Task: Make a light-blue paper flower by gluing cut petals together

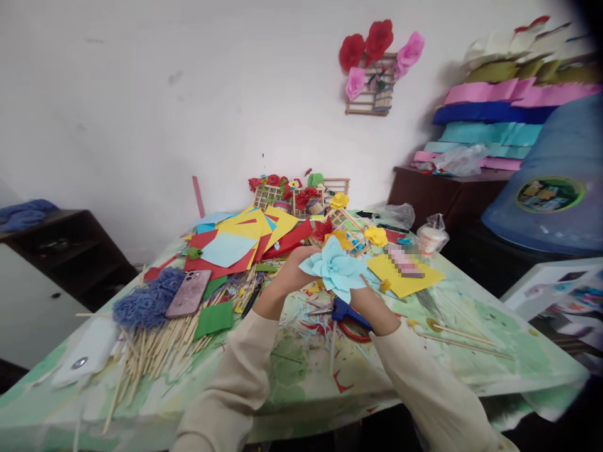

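Observation:
A light blue paper flower (333,269) with pointed petals and a small centre faces up over the middle of the table. My left hand (296,271) grips its left side, and my right hand (370,302) holds it from the lower right. The petals hide most of the fingers on both hands, which look closed on the flower. Just below the flower, near my right hand, lies a blue glue gun (347,312). Light blue and red paper scraps (306,326) are scattered beneath my hands.
Coloured paper sheets (230,248) are piled back left. Purple yarn (148,298), a phone (189,294), and wooden sticks (160,345) lie left. A yellow sheet (405,276) and more sticks (466,342) are right. Stick lattices with paper flowers (277,191) stand against the wall.

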`<state>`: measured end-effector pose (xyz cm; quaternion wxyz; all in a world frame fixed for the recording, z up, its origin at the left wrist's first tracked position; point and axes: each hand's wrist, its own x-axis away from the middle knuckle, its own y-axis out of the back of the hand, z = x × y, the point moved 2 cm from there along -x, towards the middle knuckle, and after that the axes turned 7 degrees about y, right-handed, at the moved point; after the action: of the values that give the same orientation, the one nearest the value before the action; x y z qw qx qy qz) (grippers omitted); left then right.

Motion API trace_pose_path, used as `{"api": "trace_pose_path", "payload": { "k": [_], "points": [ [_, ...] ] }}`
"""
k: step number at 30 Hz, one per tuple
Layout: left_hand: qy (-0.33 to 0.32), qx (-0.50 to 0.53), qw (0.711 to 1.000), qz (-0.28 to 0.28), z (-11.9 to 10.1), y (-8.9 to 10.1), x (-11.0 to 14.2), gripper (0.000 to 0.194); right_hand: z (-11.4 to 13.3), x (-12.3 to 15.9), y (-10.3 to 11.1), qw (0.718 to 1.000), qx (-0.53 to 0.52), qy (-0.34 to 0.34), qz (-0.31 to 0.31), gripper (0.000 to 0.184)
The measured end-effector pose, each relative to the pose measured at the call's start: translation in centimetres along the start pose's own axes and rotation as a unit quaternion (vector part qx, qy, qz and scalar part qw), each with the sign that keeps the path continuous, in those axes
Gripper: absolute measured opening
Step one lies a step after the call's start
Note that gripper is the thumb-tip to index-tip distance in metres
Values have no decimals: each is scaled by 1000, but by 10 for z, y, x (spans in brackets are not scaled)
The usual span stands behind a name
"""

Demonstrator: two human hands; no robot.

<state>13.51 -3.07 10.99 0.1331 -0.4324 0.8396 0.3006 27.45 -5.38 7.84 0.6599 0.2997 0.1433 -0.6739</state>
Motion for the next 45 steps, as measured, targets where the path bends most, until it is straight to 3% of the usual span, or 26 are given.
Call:
{"api": "trace_pose_path", "payload": {
  "k": [2,4,7,10,13,16,20,29,34,41,45],
  "points": [
    [24,35,999,-29,2,-1,0,13,7,8,0,999,30,14,-4,10],
    [56,94,989,-96,3,-2,-2,12,15,18,-3,998,61,21,11,11],
    [99,244,948,-181,2,-8,-4,17,27,32,-13,999,10,-38,38,19],
    [167,381,897,-149,2,-16,-6,18,33,40,-22,981,-145,-128,13,21],
    [219,422,873,-111,2,-20,-5,18,33,44,-25,952,-247,-180,-23,21],
    [208,419,877,-107,4,-19,-4,19,28,45,-21,939,-277,-198,-37,22],
    [186,398,889,-127,7,-18,-5,16,24,46,-15,949,-247,-190,-45,24],
    [128,291,938,-136,6,-24,-3,15,23,47,-9,995,-6,-83,-51,23],
    [121,287,935,-169,6,-23,0,24,21,47,-8,996,47,-57,-58,25],
    [71,261,940,-207,0,-20,0,14,13,54,-8,992,55,-66,-88,28],
    [75,267,935,-220,-8,-15,0,16,14,63,-7,993,37,-76,-79,32]
  ]
}}
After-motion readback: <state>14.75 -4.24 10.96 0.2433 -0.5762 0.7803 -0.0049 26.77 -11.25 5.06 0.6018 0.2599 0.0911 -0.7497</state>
